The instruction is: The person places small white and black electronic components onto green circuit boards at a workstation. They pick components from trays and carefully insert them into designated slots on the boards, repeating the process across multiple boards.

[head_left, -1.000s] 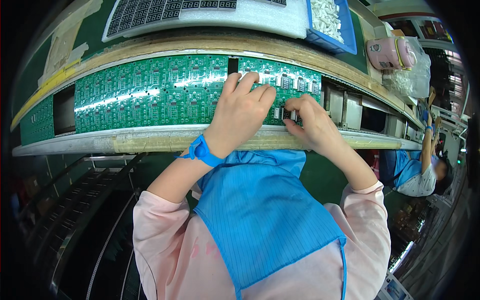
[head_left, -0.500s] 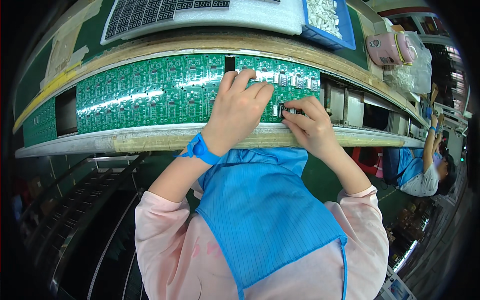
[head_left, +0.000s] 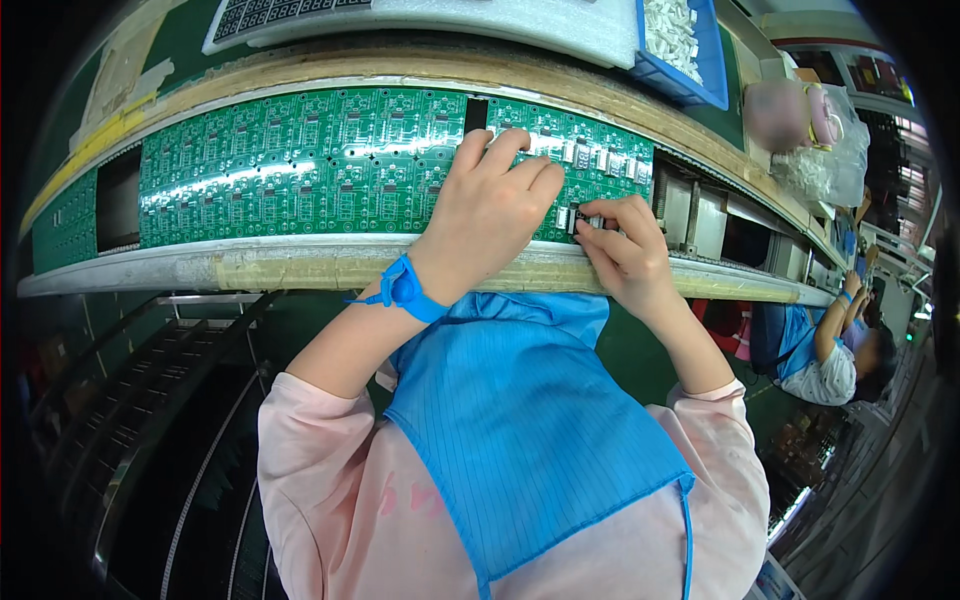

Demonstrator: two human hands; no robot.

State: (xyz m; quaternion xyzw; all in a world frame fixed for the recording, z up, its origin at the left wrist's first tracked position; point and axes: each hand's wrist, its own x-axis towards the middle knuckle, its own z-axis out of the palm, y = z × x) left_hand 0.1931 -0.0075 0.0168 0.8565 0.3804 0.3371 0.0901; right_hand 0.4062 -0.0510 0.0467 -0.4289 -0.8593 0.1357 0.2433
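My right hand (head_left: 635, 250) pinches a small black digit display (head_left: 577, 220) between thumb and fingers, at the near edge of a green circuit board (head_left: 560, 125). Over the left part of this board lies my left hand (head_left: 490, 215), its fingers bent inward and their tips hidden; what they hold, if anything, does not show. Along the board's far row sit several small displays and white parts (head_left: 606, 160). A longer green circuit board panel (head_left: 300, 165) lies left of my hands, with a dark gap between the two.
The boards lie in a rail track with a pale near edge (head_left: 230, 270). Beyond it stand white foam (head_left: 480, 30) with digit displays (head_left: 280, 12) and a blue bin (head_left: 712, 85) of white parts. A pink cup (head_left: 778, 115) is at right; another person (head_left: 825, 350) works farther right.
The view has shifted a little, so the far bin and boards appear moved. Both hands keep nearly the same poses at the board, the right still pinching the display.
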